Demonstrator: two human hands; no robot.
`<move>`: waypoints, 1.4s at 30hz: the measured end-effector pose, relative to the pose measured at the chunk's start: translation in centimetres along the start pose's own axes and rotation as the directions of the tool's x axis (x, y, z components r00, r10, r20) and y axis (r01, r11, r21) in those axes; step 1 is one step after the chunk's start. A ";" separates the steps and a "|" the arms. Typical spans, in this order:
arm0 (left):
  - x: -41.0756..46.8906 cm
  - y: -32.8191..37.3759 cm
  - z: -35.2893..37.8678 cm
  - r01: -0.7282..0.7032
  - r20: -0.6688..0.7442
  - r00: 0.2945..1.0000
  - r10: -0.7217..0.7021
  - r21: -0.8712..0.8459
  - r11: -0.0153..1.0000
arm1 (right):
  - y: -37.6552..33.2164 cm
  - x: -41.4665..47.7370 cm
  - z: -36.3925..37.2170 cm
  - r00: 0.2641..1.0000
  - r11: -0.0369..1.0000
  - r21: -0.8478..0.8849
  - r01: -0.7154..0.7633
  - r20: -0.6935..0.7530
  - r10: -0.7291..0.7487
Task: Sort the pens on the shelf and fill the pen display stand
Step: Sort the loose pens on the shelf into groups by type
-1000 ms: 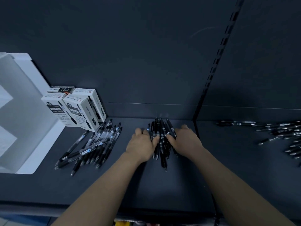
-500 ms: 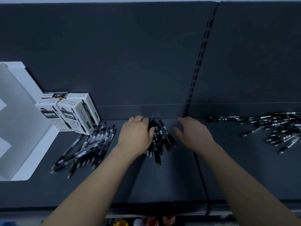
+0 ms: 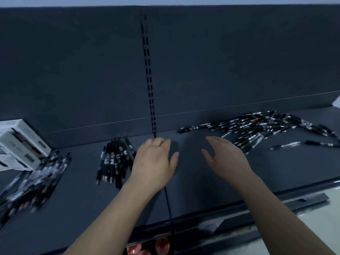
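L hand (image 3: 154, 162) hovers palm-down over the shelf (image 3: 202, 190), just right of the mid bundle (image 3: 114, 159) of black pens. Its fingers are loosely bent at the tips, thumb out, nothing in it. Can't tell if the fingertips touch the shelf. R hand (image 3: 226, 159) is apart from it to the right, fingers straight, thumb spread, also holding nothing. It points twd the loose pens (image 3: 257, 126) scattered at back right, near them but not touching. The mid bundle lies packed side by side, front-to-back. The left pens (image 3: 35, 181) fan out beside the white boxes (image 3: 18, 144) at far left, blurred. Two stray pens (image 3: 287, 145) lie in front of the right scatter. A slotted upright (image 3: 148, 70) runs down the back panel (image 3: 73, 70) to just behind L hand.
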State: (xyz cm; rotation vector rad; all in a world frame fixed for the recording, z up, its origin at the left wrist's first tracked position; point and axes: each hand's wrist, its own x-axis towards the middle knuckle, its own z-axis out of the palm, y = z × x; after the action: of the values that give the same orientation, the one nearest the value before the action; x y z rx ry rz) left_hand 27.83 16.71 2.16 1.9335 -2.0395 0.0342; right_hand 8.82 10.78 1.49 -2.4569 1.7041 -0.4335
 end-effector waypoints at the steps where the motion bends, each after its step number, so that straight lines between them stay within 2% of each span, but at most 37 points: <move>1: 0.5 1.3 0.6 -0.004 0.004 1.000 0.004 -0.008 1.000 | 1.5 -0.1 -0.3 1.000 1.000 -0.004 0.000 0.006 0.001; 9: 5.2 11.6 5.8 0.068 0.057 0.996 -0.066 -0.034 0.997 | 14.0 0.6 -2.8 0.997 0.998 -0.056 -0.006 0.073 0.010; 16: 8.5 15.9 10.0 0.094 0.137 0.987 -0.086 -0.052 0.994 | 21.8 1.5 -3.5 0.990 0.995 -0.051 -0.086 0.104 0.091; 22: 13.0 17.6 12.9 0.092 0.229 0.971 -0.065 -0.107 0.990 | 24.4 2.5 -3.7 0.983 0.989 -0.045 -0.143 0.114 0.147; 29: 16.7 20.1 15.5 -0.014 0.248 0.968 0.047 -0.134 0.991 | 26.1 2.9 -3.1 0.976 0.985 -0.021 -0.169 0.133 0.170; 34: 16.7 20.1 15.2 0.075 0.241 0.970 -0.040 -0.137 0.988 | 27.5 3.3 -3.1 0.975 0.987 0.012 -0.161 0.157 0.157; 38: 15.7 20.3 14.7 0.164 0.222 0.966 -0.131 -0.140 0.976 | 28.9 4.2 -3.2 0.982 0.995 0.037 -0.096 0.167 0.089; 40: 15.4 21.1 14.8 0.171 0.156 0.977 -0.143 -0.183 0.968 | 29.6 4.6 -3.3 0.984 0.996 0.060 -0.062 0.172 0.051; 42: 15.4 22.2 15.1 0.145 0.178 0.977 -0.117 -0.155 0.977 | 30.3 5.0 -3.4 0.984 0.996 0.080 -0.038 0.176 0.024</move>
State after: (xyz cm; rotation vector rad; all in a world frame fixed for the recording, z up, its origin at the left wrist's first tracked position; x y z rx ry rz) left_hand 2.51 -0.10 -3.63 2.0184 -1.9402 -0.3320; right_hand -17.73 -4.51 -2.25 -2.3308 1.6179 -0.2695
